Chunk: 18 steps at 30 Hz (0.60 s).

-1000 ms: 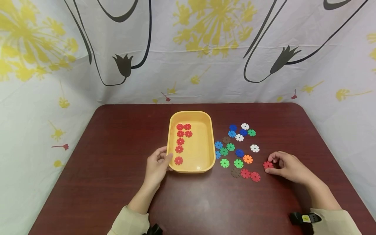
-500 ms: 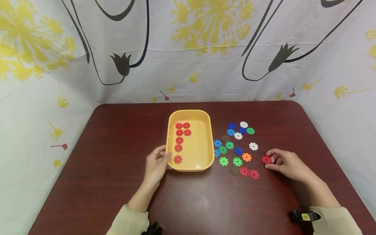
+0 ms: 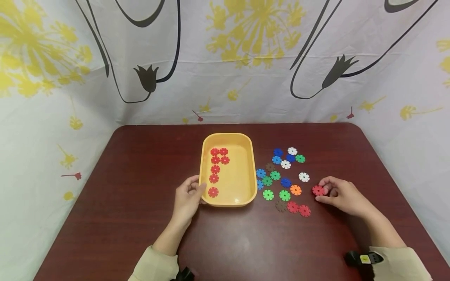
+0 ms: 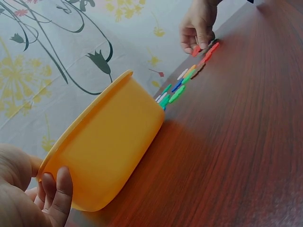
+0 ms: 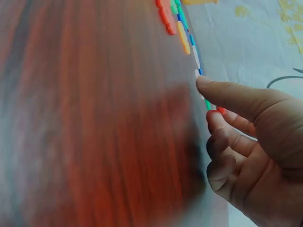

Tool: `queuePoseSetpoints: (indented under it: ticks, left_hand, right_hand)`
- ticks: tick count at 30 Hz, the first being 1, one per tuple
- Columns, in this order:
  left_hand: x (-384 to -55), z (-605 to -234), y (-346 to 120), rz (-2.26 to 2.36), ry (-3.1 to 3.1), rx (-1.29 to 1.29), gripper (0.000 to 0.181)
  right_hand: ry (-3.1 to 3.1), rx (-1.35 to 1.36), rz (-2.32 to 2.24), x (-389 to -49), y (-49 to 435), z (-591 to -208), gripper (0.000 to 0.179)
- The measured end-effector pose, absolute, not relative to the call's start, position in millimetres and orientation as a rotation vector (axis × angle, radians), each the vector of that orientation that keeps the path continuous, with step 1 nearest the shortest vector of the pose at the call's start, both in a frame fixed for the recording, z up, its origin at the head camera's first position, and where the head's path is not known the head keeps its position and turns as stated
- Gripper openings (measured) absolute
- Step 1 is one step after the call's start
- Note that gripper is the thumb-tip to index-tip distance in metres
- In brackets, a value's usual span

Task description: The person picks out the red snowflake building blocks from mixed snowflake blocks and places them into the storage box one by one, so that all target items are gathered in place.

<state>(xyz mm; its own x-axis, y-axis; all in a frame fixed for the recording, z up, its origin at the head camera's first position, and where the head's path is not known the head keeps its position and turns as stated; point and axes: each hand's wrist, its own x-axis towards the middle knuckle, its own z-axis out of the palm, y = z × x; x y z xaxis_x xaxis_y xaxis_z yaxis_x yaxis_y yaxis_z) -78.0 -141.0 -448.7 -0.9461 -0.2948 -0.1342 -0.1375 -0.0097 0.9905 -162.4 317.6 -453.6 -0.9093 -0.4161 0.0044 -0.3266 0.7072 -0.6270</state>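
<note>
In the head view my left hand point(image 3: 187, 198) grips the left rim of a yellow plastic tray point(image 3: 242, 171), thumb over the edge; the left wrist view shows its fingers against the outer wall. Several red notched discs point(image 3: 215, 169) lie in the tray's left half. My right hand point(image 3: 346, 196) pinches another red notched disc point(image 3: 318, 190) between thumb and fingers, right of the loose pieces. From the left wrist this disc point(image 4: 196, 50) appears at the fingertips. In the right wrist view only a red sliver point(image 5: 221, 110) shows behind the fingers.
Loose notched discs lie right of the tray: blue point(image 3: 286, 182), green point(image 3: 284, 195), white point(image 3: 304, 177), orange point(image 3: 296, 190), brown point(image 3: 281, 206) and two red ones point(image 3: 299, 208). All rest on a dark red wooden table point(image 3: 147, 164). A patterned cloth point(image 3: 225, 89) hangs behind.
The red disc in my right hand has shifted slightly away from the table's front and a little left, with the fingertips following. My left hand and the tray have stayed put.
</note>
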Motion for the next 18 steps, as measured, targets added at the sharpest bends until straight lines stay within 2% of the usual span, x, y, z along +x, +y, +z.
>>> queuePoseSetpoints:
  ticks: [18]
  left_hand:
    - [-76.9, -450.0, -139.7, -2.098, -2.133, 0.502, 0.036]
  right_hand:
    - [2.780, -0.677, -1.106, -185.5, 266.6, -431.6, 0.041]
